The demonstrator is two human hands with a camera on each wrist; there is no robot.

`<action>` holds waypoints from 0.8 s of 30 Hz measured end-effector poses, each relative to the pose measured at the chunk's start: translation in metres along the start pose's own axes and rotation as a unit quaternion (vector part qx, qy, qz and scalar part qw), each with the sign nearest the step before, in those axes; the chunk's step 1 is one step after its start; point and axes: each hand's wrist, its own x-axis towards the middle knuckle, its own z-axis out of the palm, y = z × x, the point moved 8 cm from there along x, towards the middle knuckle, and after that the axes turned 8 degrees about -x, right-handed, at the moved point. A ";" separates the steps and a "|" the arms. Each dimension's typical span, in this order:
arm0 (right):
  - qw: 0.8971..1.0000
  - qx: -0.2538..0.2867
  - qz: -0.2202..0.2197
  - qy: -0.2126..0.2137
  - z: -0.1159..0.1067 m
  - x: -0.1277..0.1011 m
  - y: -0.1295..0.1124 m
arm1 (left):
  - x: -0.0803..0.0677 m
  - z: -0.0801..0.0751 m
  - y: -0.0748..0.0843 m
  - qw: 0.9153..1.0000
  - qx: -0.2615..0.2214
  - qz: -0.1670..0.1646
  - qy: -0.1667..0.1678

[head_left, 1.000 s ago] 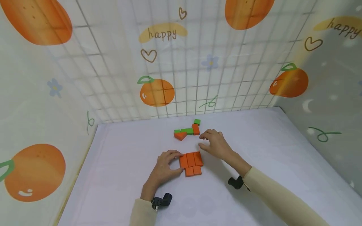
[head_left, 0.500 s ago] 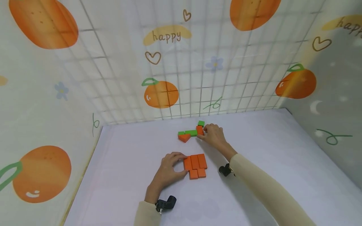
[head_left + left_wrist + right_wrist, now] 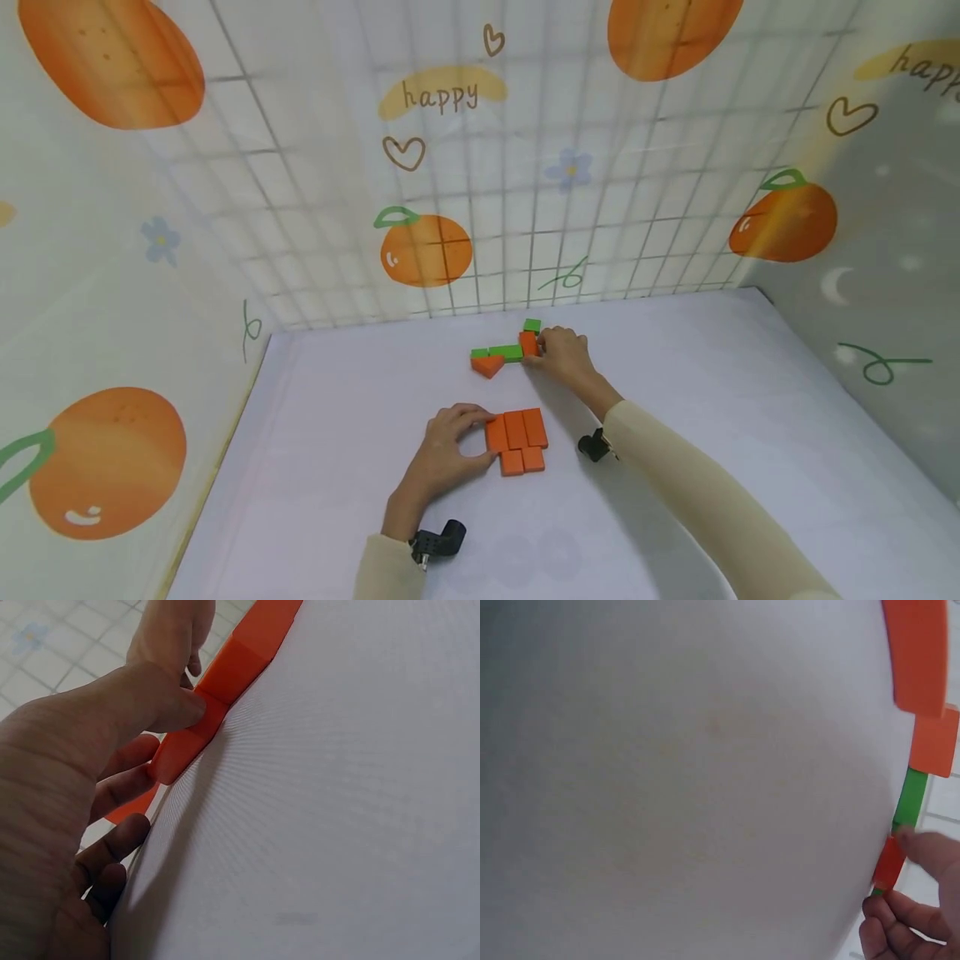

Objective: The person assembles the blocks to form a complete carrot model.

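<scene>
On the white surface (image 3: 337,467), the left hand (image 3: 442,454) lies at the left side of a flat group of orange blocks (image 3: 517,437); its thumb and curled fingers (image 3: 169,712) pinch the leftmost block of this group and keep it against the others. Further back, near the wall, there is a small orange triangle (image 3: 487,365), and touching it behind is a green bar (image 3: 498,352). At the right end of this bar stands an orange block (image 3: 528,342), with a small green cube (image 3: 532,325) just behind it. The right hand (image 3: 566,358) reaches this orange block, and its fingers (image 3: 930,851) grasp it at the side.
</scene>
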 end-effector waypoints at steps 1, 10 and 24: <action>1.000 0.000 0.003 0.000 0.000 0.000 0.001 | 0.000 0.001 -0.001 1.000 0.000 -0.001 -0.001; 0.997 0.061 -0.007 0.035 -0.021 -0.010 0.021 | 0.000 -0.002 -0.003 1.000 0.004 0.013 0.007; 0.971 0.130 -0.196 0.045 -0.066 -0.107 -0.008 | 0.000 -0.001 -0.004 1.000 0.005 0.011 0.005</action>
